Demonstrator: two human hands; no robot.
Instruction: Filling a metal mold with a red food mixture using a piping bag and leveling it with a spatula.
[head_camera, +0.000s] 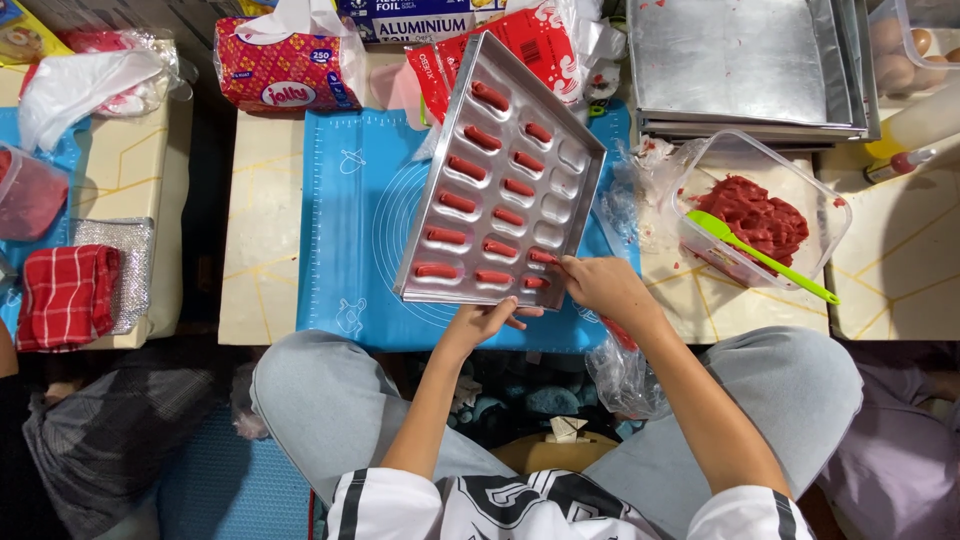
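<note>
Head view: knees in grey trousers (330, 400) nearest, person sitting at the low surface (262, 250). Left hand (485, 320) grips the near edge of the metal mould tray (505, 170), fingers curled under. Right hand (600, 285) pinches narrow at the piping bag (620, 370), tip at a near-row slot. Risk: tray sits tilted on the blue mat (350, 220), could slide or tip; batter may overfill. Tray: oblong slots, most holding red batter (458, 202), right column partly empty.
</note>
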